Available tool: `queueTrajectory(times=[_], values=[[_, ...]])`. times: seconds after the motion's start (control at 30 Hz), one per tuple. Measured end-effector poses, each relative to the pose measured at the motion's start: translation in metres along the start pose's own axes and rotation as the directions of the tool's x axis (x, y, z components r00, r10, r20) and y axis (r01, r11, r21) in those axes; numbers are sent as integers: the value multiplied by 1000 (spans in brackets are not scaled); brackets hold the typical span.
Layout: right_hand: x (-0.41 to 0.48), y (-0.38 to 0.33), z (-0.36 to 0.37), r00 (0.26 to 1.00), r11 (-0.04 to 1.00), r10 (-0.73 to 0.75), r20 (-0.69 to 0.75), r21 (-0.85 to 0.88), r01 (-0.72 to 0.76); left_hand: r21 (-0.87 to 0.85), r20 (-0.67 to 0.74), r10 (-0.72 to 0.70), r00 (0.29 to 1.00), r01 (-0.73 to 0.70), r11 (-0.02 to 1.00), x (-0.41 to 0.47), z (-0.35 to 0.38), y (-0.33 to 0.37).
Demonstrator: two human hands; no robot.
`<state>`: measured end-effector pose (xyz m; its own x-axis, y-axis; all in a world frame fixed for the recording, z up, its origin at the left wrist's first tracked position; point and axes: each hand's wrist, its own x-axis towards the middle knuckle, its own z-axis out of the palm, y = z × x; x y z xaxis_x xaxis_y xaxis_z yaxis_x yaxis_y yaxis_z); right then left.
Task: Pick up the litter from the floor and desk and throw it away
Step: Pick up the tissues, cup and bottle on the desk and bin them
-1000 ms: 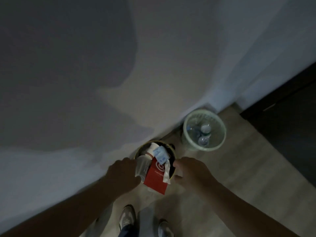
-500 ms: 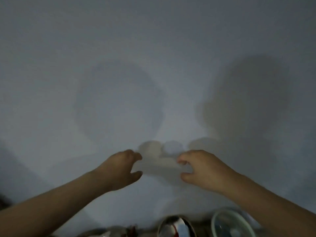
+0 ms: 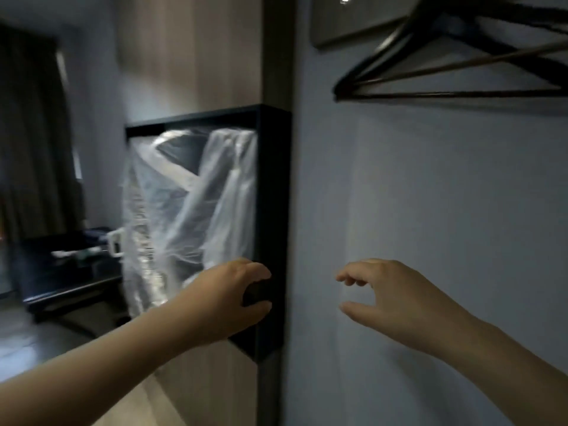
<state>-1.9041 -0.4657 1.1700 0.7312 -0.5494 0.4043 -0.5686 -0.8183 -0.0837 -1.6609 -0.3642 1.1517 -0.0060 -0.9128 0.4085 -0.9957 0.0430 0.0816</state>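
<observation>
Pale scraps (image 3: 66, 253) lay on the dark desk (image 3: 61, 278) at far left, too blurred to name. Neither of the 2 hands held anything. The left hand (image 3: 227, 299) was loosely curled before the edge of a black-framed niche (image 3: 273, 210). The right hand (image 3: 399, 299) was half-curled, thumb apart, before the pale wall (image 3: 430, 195). Inside the niche hung clear plastic sheeting (image 3: 184, 210). Dark hangers (image 3: 445, 72) hung at upper right, and a dark curtain (image 3: 30, 133) stood behind the desk.
</observation>
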Motion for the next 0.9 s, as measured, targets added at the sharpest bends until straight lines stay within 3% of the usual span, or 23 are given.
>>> queueTrajectory(times=[0.17, 0.4, 0.63, 0.9], values=[[78, -142, 39, 969, 965, -246, -12, 90, 247, 52, -42, -206, 978, 208, 977, -103, -62, -106], [167, -289, 89, 897, 886, -443, -14, 150, 440, 82, -140, -447, 884, 460, 884, -203, -120, -213], [248, -386, 147, 814, 803, -581, 18, 173, 570, 100, -215, -603, 768, 632, 769, -262, -132, -317], [367, -445, 227, 779, 767, -627, 28, 196, 611, 116, -239, -642, 728, 678, 725, -254, -127, -463]])
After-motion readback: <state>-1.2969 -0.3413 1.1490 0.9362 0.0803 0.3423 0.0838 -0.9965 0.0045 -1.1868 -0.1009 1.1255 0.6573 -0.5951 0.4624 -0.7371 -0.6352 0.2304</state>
